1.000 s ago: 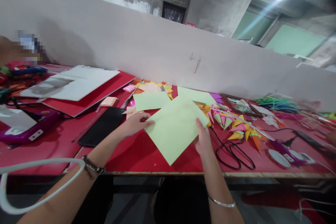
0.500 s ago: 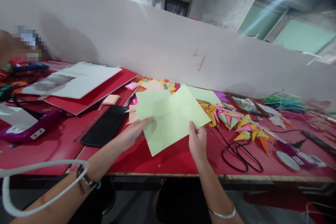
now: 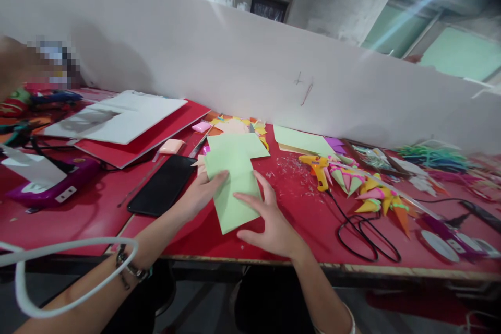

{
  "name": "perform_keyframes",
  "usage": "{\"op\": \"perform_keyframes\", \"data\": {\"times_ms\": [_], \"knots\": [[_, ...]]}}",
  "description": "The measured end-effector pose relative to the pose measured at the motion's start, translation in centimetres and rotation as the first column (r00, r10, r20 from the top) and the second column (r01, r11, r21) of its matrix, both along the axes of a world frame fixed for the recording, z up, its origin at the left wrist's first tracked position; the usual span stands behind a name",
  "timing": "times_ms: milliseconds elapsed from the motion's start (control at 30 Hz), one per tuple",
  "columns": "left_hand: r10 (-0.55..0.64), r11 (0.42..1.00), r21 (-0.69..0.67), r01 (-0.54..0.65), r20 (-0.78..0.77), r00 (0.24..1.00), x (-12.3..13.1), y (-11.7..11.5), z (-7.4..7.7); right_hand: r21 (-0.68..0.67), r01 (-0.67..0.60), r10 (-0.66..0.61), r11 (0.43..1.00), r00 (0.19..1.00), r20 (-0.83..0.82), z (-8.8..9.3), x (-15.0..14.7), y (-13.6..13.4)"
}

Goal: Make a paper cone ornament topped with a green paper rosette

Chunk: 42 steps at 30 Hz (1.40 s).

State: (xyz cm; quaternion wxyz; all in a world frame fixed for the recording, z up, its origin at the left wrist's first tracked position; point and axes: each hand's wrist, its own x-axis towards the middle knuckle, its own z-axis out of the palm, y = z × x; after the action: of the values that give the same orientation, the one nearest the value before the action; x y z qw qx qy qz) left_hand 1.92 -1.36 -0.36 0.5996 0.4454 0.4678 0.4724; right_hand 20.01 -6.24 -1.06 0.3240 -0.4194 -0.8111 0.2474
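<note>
A light green sheet of paper [image 3: 235, 203] lies before me, now a narrow upright shape that looks folded over. My left hand [image 3: 201, 193] grips its left edge, thumb on top and the other fingers hidden beneath. With fingers spread, my right hand [image 3: 270, 219] rests at the right edge, one fingertip touching the paper's face. Another light green piece [image 3: 250, 144] shows just behind, partly covered by the sheet. A black phone [image 3: 161, 186] lies left of my left hand.
A yellow glue gun [image 3: 318, 169] with a looped black cord lies to the right, beside several coloured paper cones [image 3: 371, 193]. White boards [image 3: 129, 115] rest on a red one at left. A purple power strip [image 3: 55, 188] stands near them. Low wall [image 3: 219, 62] behind; a co-worker's blurred arm far left.
The green sheet's right side has come over to the left, so it looks narrower. My right hand moved left with it and its fingers have spread. My left hand keeps its grip.
</note>
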Motion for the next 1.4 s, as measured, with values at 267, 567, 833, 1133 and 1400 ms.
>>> {"op": "perform_keyframes", "data": {"times_ms": [267,567,833,1133,1400], "knots": [[-0.357,0.930,0.026,0.367,-0.184,0.916,-0.1,-0.8,0.5,-0.473,-0.107,-0.302,0.875,0.643,-0.704,-0.6,-0.7,0.8],[-0.582,0.810,0.020,0.587,-0.106,0.806,0.1,-1.1,0.8,-0.548,-0.030,-0.463,0.836,0.496,-0.734,-0.4,-1.0,0.5],[-0.762,0.646,-0.229,0.728,-0.137,0.633,-0.8,-1.3,0.1,-0.551,-0.001,-0.472,0.835,0.515,-0.715,-0.4,-1.1,0.6],[-0.792,0.604,-0.169,0.779,-0.236,0.563,-1.4,-1.3,0.2,-0.549,0.028,-0.484,0.835,0.514,-0.709,-0.6,-1.2,0.7],[-0.578,0.792,0.085,0.605,-0.218,0.787,-0.7,-1.1,0.4,-0.544,0.027,-0.455,0.839,0.583,-0.673,-0.5,-1.6,0.5]]}}
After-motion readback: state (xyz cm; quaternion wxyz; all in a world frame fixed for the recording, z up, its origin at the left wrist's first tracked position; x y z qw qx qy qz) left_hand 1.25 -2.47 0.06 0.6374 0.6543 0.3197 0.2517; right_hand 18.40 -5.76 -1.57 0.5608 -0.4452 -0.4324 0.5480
